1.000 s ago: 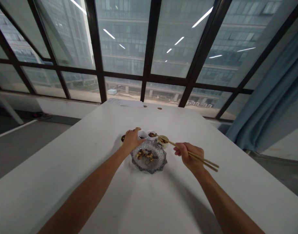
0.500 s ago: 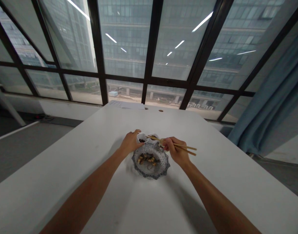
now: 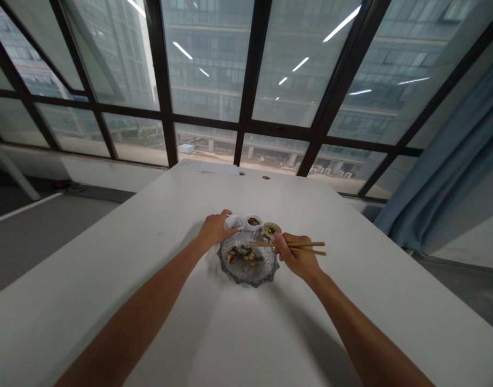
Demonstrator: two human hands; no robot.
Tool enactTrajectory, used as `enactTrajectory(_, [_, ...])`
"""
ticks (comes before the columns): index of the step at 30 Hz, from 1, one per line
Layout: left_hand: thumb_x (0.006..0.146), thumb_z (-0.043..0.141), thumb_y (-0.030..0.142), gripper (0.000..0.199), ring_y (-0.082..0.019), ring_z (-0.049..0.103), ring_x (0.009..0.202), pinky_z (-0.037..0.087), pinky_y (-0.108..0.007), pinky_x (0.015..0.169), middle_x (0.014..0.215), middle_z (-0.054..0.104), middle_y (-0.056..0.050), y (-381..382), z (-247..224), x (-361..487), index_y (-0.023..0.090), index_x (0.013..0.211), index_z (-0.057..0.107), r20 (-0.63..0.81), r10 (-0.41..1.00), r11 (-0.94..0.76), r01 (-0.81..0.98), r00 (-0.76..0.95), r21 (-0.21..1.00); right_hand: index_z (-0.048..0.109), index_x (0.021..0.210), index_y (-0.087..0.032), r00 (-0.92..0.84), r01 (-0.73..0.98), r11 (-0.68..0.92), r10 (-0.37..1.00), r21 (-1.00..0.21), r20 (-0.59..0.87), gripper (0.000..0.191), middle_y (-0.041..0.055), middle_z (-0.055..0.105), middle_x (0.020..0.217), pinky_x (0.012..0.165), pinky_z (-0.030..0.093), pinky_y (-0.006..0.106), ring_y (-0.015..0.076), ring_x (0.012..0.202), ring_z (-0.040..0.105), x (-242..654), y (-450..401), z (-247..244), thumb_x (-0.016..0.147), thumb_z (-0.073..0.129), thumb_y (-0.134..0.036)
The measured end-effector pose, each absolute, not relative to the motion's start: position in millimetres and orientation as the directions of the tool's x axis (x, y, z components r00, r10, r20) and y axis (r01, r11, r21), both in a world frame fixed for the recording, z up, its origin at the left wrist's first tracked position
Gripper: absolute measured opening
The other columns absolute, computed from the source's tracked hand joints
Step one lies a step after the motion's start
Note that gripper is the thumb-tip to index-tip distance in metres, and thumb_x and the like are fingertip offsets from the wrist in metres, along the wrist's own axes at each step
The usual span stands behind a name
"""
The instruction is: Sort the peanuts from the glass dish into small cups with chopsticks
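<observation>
A scalloped glass bowl [image 3: 250, 277] holds a mix of dark and yellowish pieces [image 3: 242, 255]. Behind it stand three small cups: a white one [image 3: 234, 221] at left, a white one [image 3: 253, 226] in the middle with dark bits inside, and a cream one [image 3: 271, 228] at right with some pieces in it. My left hand [image 3: 215, 229] grips the left white cup at its side, thumb and fingers around the rim. My right hand [image 3: 298, 252] is closed on a pair of wooden chopsticks [image 3: 311, 245], their tips over the back part of the bowl.
Everything stands on a white table [image 3: 182, 312]. Papers [image 3: 214, 168] lie at its far edge, beside two round holes. Beyond are large dark-framed windows, with a blue curtain [image 3: 440, 172] on the right.
The chopstick tips have moved from over the white cups down and toward me, over the bowl. The middle and cream cups are now less covered. The view has tilted slightly.
</observation>
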State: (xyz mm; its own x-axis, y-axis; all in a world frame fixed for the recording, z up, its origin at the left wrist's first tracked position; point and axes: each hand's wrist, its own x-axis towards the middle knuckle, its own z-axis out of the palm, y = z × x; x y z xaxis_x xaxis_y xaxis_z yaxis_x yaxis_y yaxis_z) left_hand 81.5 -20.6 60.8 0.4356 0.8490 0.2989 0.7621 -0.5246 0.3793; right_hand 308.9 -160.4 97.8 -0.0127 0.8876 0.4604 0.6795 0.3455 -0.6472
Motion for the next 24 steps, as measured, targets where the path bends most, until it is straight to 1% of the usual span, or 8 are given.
enactTrajectory(2, [0.08, 0.071, 0.051, 0.058, -0.023, 0.069, 0.107, 0.05, -0.034, 0.092, 0.119, 0.072, -0.007, -20, 60, 81, 0.024, 0.127, 0.049, 0.291, 0.854, -0.517, 0.763, 0.431, 0.388, 0.06, 0.06, -0.021, -0.11, 0.716, 0.4, 0.874, -0.572, 0.473, 0.056, 0.0027, 0.061, 0.051, 0.045, 0.041, 0.025, 0.0133, 0.044, 0.055, 309, -162, 96, 0.098, 0.042, -0.057])
enactTrajectory(5, [0.08, 0.072, 0.052, 0.06, -0.023, 0.068, 0.11, 0.05, -0.032, 0.093, 0.121, 0.071, -0.007, -21, 61, 82, 0.024, 0.127, 0.049, 0.289, 0.857, -0.512, 0.765, 0.427, 0.39, 0.057, 0.059, -0.021, -0.233, 0.726, 0.493, 0.833, -0.48, 0.502, 0.056, 0.0018, 0.059, 0.052, 0.047, 0.039, 0.025, 0.0126, 0.046, 0.053, 306, -160, 93, 0.099, 0.041, -0.056])
enactTrajectory(10, [0.081, 0.07, 0.053, 0.061, -0.025, 0.067, 0.111, 0.049, -0.034, 0.094, 0.121, 0.071, -0.01, -22, 63, 82, 0.021, 0.129, 0.05, 0.291, 0.855, -0.512, 0.782, 0.428, 0.356, 0.047, 0.057, -0.022, -0.334, 0.718, 0.573, 0.781, -0.394, 0.527, 0.055, -0.0015, 0.049, 0.05, 0.046, 0.034, 0.026, 0.0107, 0.043, 0.045, 302, -154, 92, 0.102, 0.038, -0.052])
enactTrajectory(15, [0.081, 0.069, 0.055, 0.061, -0.026, 0.067, 0.111, 0.048, -0.035, 0.096, 0.123, 0.07, -0.008, -20, 61, 82, 0.022, 0.128, 0.051, 0.303, 0.845, -0.526, 0.787, 0.44, 0.322, 0.049, 0.06, -0.021, -0.442, 0.705, 0.644, 0.726, -0.296, 0.528, 0.054, -0.0009, 0.051, 0.053, 0.049, 0.034, 0.025, 0.0101, 0.045, 0.046, 296, -155, 95, 0.104, 0.035, -0.048])
enactTrajectory(17, [0.082, 0.068, 0.055, 0.059, -0.026, 0.067, 0.112, 0.047, -0.035, 0.096, 0.123, 0.07, -0.008, -19, 60, 82, 0.022, 0.128, 0.052, 0.3, 0.846, -0.524, 0.795, 0.442, 0.306, 0.05, 0.06, -0.021, -0.471, 0.693, 0.664, 0.712, -0.28, 0.521, 0.055, -0.0002, 0.052, 0.053, 0.049, 0.035, 0.025, 0.0101, 0.045, 0.046, 294, -156, 96, 0.104, 0.033, -0.048])
enactTrajectory(20, [0.082, 0.066, 0.057, 0.059, -0.026, 0.067, 0.111, 0.047, -0.035, 0.096, 0.119, 0.071, -0.009, -19, 59, 82, 0.022, 0.128, 0.053, 0.297, 0.846, -0.52, 0.807, 0.442, 0.281, 0.051, 0.058, -0.021, -0.434, 0.704, 0.631, 0.745, -0.326, 0.506, 0.057, 0.0004, 0.053, 0.051, 0.048, 0.036, 0.025, 0.0103, 0.043, 0.047, 293, -158, 94, 0.103, 0.034, -0.051])
enactTrajectory(22, [0.083, 0.066, 0.058, 0.059, -0.026, 0.067, 0.11, 0.047, -0.035, 0.095, 0.118, 0.072, -0.009, -19, 59, 82, 0.021, 0.128, 0.053, 0.301, 0.844, -0.522, 0.811, 0.444, 0.264, 0.053, 0.056, -0.021, -0.328, 0.714, 0.56, 0.798, -0.421, 0.506, 0.057, 0.0006, 0.055, 0.049, 0.046, 0.038, 0.024, 0.0107, 0.042, 0.049, 296, -159, 92, 0.101, 0.038, -0.053])
enactTrajectory(24, [0.083, 0.066, 0.057, 0.059, -0.026, 0.067, 0.109, 0.047, -0.035, 0.096, 0.118, 0.072, -0.009, -19, 58, 82, 0.021, 0.128, 0.054, 0.304, 0.84, -0.526, 0.813, 0.449, 0.252, 0.056, 0.057, -0.021, -0.19, 0.693, 0.463, 0.857, -0.553, 0.479, 0.056, 0.0009, 0.058, 0.048, 0.046, 0.041, 0.024, 0.0117, 0.041, 0.053, 300, -158, 88, 0.099, 0.042, -0.055])
